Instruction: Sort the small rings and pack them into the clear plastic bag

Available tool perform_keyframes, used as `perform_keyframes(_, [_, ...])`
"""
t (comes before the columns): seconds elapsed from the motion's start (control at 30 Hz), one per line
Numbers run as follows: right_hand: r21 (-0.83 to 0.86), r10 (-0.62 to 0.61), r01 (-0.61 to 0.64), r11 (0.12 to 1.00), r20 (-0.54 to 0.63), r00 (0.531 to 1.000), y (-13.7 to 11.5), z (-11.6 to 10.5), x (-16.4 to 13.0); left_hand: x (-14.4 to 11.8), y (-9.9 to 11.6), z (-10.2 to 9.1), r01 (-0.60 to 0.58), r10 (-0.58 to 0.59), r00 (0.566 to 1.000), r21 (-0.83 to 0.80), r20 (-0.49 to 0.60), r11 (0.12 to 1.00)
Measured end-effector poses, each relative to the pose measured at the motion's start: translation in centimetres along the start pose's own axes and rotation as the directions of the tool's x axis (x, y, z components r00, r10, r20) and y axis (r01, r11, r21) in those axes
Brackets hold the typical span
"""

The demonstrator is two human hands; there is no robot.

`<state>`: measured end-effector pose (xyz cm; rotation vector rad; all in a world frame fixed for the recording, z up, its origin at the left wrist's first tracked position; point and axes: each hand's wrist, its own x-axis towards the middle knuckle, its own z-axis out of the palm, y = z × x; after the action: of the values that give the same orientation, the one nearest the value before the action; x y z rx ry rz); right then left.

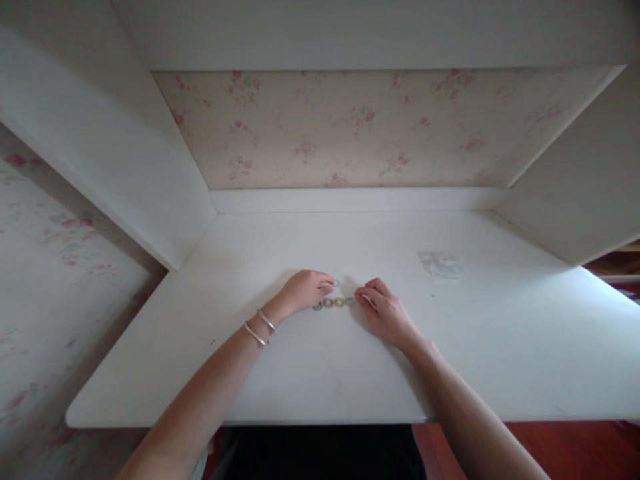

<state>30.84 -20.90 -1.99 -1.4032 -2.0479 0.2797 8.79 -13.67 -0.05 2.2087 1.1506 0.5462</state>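
Note:
My left hand is over the white desktop, its thumb and fingertips pinching a thin open metal ring that sticks out to the right. Just below lies a row of several small round rings: a dark grey one partly under the left hand, a brownish one, a yellow one and a pale greenish one. At the row's right end is my right hand, fingers curled and fingertips pressed together beside the pale ring. Whatever these fingertips hold, if anything, is too small to make out.
A clear plastic bag lies on the white desktop to the right. White side panels and a low back ledge enclose the desk, with flowered wallpaper behind. A small dark sliver lies at the left.

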Motion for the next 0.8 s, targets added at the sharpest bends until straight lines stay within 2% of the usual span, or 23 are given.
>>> perform_keyframes(0.17, [-0.002, -0.01, 0.01, 1.0, -0.003, 1.0, 0.2, 0.3, -0.1, 1.9, 0.4, 0.8, -0.081, 0.077, 0.997, 0.204, 0.027, 0.975])
perform_keyframes(0.27, [-0.002, -0.018, 0.018, 1.0, 0.011, 1.0, 0.2, 0.4, -0.1, 2.5, 0.2, 1.0, -0.084, 0.076, 0.996, 0.218, 0.046, 0.972])
perform_keyframes(0.4, [0.002, -0.016, 0.016, 1.0, 0.042, 0.999, 0.2, 0.3, -0.1, 2.3, 0.1, 0.5, -0.144, 0.12, 0.985, 0.214, 0.12, 0.966])
perform_keyframes(0.47, [0.005, -0.013, 0.013, 1.0, 0.048, 0.999, 0.3, 0.3, -0.1, 1.7, 0.2, -0.2, -0.158, 0.135, 0.985, 0.236, 0.112, 0.959])
perform_keyframes(0.63, [0.01, -0.02, 0.02, 1.0, 0.024, 1.0, 0.3, 0.5, -0.1, -1.8, 0.4, -1.8, -0.136, 0.149, 0.988, 0.21, -0.046, 0.968])
perform_keyframes(0.8, [0.005, -0.017, 0.017, 1.0, 0.029, 0.999, 0.1, 0.6, 0.1, -5.5, 0.2, -0.9, -0.146, 0.162, 0.983, 0.157, -0.092, 0.977])
